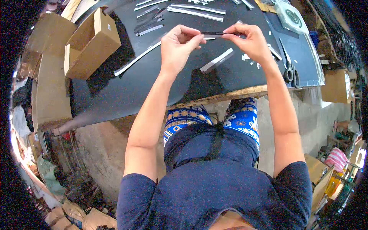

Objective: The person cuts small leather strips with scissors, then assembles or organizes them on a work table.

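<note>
A thin dark strip [212, 33] is stretched level between my two hands, above the black tabletop. My left hand [180, 42] pinches its left end between thumb and fingers. At the other end, my right hand [245, 38] has the strip pinched too, its fingertips partly hiding that end. Below them on the table lies a short strip with a white edge [217, 60]. A long white strip [138, 58] runs slantwise to the left of my left hand. Small white paper bits [245, 57] are scattered beneath my right wrist.
An open cardboard box [94, 44] stands on the table's left. Scissors [289, 69] lie on the right, below a clear plastic container [291, 17]. Several white-edged strips [197, 12] lie at the back. The wooden front edge [237, 93] of the table is close to my body.
</note>
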### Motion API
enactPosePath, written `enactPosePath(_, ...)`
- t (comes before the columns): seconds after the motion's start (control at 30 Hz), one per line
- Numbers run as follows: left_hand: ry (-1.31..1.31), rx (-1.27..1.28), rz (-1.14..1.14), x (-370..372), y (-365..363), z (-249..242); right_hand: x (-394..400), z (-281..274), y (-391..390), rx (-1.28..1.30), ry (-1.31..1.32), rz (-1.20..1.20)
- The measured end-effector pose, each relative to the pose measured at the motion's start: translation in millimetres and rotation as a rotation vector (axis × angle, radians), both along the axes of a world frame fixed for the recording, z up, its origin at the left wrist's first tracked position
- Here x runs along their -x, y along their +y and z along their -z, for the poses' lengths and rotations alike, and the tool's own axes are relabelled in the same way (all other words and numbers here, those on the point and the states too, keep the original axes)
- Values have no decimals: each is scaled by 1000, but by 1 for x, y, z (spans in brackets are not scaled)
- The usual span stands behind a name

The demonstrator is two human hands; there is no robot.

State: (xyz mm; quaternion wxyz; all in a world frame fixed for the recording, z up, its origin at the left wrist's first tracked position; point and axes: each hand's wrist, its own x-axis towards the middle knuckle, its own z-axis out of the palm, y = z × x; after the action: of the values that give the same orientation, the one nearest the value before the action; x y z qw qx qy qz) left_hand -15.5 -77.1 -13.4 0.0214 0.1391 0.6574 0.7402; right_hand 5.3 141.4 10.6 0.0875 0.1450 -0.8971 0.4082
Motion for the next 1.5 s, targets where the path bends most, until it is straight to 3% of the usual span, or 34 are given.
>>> enactPosePath(0.07,67,252,58,-2,-2,14,-14,1,13,17,127,6)
enactPosePath(0.13,95,403,113,-6,-4,28,-32,7,28,-34,45,46)
enactPosePath(0.23,92,613,204,-13,4,25,-63,10,30,80,-306,-52)
enactPosePath(0.33,163,785,177,-16,22,30,-76,24,28,34,-372,-41)
enactPosePath(0.4,317,887,79,-16,31,33,-80,31,23,20,-339,11)
enactPosePath(0.47,303,902,59,-16,35,32,-82,35,20,-119,-97,70)
enactPosePath(0.53,271,1008,108,-15,37,31,-80,37,18,-94,-76,108)
enactPosePath(0.6,271,1016,117,-14,37,32,-71,36,17,-109,77,122)
enactPosePath(0.8,211,907,139,-16,41,31,-52,38,2,-36,164,193)
enactPosePath(0.87,183,852,151,-16,40,30,-47,43,-2,-16,330,236)
enactPosePath(1.03,417,810,248,-16,38,24,-43,52,-9,-153,362,76)
enactPosePath(1.13,577,824,157,-17,36,19,-38,50,-11,-244,300,6)
enactPosePath(1.17,576,824,154,-17,34,17,-37,48,-12,-167,266,24)
enactPosePath(1.23,767,635,-101,-19,28,3,-37,44,-15,-90,233,38)
enactPosePath(1.3,532,569,-199,-30,21,-5,-39,42,-18,204,14,242)
enactPosePath(1.33,370,553,-211,-33,17,-4,-39,43,-21,204,19,237)
enactPosePath(1.4,141,279,-52,-35,17,21,-38,54,-30,886,-219,228)
enactPosePath(1.5,194,128,-106,-48,30,25,-39,65,-45,1175,-140,40)
